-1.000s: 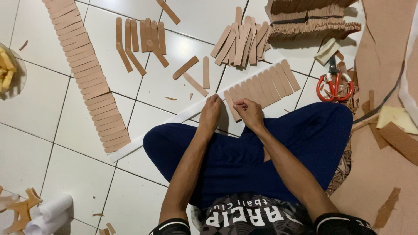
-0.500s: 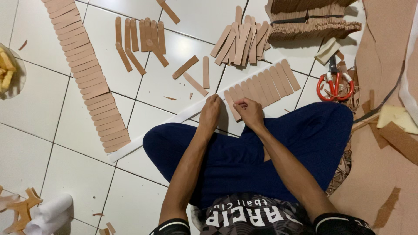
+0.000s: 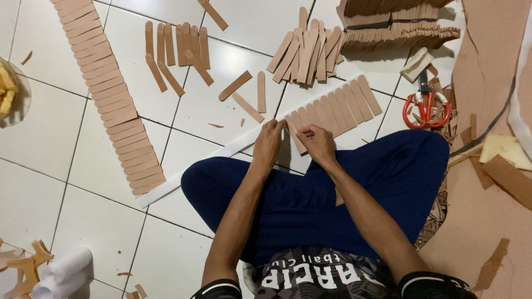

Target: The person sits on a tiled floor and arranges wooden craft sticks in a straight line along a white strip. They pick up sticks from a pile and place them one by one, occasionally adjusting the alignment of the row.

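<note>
I sit cross-legged on a white tiled floor. A long white strip (image 3: 221, 150) runs diagonally in front of my knees, and a row of tan strips (image 3: 338, 106) lies stuck side by side along its right part. My left hand (image 3: 269, 144) presses on the white strip just left of that row. My right hand (image 3: 315, 142) pinches the nearest tan strip (image 3: 295, 139) at the row's left end. The two hands are almost touching.
A second long band of tan strips (image 3: 108, 94) lies at the left. Loose tan strips (image 3: 177, 50) and a fanned pile (image 3: 305, 50) lie further out. Red-handled scissors (image 3: 425, 106) rest at the right, beside tan sheet material (image 3: 487, 210). A stacked bundle (image 3: 399, 27) sits at the top right.
Both hands have stayed at the row's left end, with only slight finger shifts on the nearest strip.
</note>
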The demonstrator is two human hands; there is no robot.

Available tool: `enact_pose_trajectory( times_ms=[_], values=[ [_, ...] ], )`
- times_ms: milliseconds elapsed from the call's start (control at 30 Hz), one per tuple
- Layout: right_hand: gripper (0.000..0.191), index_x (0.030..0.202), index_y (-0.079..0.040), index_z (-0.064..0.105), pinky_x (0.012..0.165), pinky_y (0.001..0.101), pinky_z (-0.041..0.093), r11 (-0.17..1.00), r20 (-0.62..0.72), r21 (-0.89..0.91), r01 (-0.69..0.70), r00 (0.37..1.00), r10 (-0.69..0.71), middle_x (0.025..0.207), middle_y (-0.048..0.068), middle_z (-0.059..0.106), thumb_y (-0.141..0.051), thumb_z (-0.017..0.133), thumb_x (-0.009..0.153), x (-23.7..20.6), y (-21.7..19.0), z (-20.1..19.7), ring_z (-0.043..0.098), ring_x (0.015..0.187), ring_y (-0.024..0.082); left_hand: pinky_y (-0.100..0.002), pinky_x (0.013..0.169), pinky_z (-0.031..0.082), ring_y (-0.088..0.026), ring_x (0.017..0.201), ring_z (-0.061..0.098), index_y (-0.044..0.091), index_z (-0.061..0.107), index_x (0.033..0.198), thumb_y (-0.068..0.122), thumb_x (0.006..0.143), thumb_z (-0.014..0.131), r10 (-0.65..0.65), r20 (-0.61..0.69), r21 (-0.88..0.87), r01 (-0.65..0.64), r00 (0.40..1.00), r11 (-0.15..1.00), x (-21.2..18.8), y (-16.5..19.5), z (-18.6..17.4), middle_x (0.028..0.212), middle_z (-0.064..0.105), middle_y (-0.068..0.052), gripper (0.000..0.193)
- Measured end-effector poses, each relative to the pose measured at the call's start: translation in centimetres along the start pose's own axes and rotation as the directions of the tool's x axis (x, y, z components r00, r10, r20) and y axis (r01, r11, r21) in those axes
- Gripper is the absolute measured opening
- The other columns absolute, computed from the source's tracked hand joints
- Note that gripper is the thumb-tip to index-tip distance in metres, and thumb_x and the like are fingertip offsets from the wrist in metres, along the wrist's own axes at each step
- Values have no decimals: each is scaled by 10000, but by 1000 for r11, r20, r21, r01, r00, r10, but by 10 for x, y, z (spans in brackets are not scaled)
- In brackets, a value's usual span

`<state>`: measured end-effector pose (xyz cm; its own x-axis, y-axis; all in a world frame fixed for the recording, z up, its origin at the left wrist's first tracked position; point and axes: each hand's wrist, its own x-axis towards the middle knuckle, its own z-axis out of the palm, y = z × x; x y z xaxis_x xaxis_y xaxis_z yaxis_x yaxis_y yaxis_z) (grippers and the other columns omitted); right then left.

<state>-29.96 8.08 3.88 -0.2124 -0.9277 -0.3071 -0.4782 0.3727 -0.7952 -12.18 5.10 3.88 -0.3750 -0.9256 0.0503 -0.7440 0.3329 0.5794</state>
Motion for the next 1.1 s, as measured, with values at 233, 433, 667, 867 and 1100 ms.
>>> enact_pose_trajectory(
  times_ms=[233,433,667,867,1100],
  values=[
    [242,997,-68,782,711,302,580,999,4,-21,-25,1000,25,891,74,797,-281,779,881,1,3,0,756,793,163,-423,903,555,-373,1141,599,130,577,1339,-81,841,577,-2,21,29,1,1000,1000,0,-2,6,1165,594,-177,541],
    [247,992,-64,780,711,301,584,1000,-11,-16,6,1000,-6,888,79,796,-284,781,880,2,5,0,759,785,165,-444,961,531,-370,1128,590,163,563,1410,-47,807,610,52,19,139,-54,998,989,3,-7,18,1208,580,-199,641],
    [287,962,-54,773,667,321,567,995,-25,-52,-82,996,80,827,84,770,-331,795,887,-5,-6,-3,732,741,185,-420,905,534,-366,1124,580,57,532,1431,8,796,631,86,72,262,-102,994,960,0,3,13,1232,573,-223,645],
    [347,1057,-36,720,710,340,584,988,-74,68,140,988,-135,875,88,759,-348,765,913,36,-46,10,744,813,197,-414,936,505,-338,1159,570,67,610,1285,99,858,601,120,69,360,-137,990,923,4,-2,26,1314,576,-211,429],
    [564,1252,124,602,823,443,577,828,-53,-375,418,882,-469,1099,277,673,-223,793,851,105,-105,72,682,974,396,-423,1116,445,-287,1241,563,19,639,1334,94,946,523,271,18,214,-269,962,939,10,-15,40,1275,635,-155,411]
  ],
)
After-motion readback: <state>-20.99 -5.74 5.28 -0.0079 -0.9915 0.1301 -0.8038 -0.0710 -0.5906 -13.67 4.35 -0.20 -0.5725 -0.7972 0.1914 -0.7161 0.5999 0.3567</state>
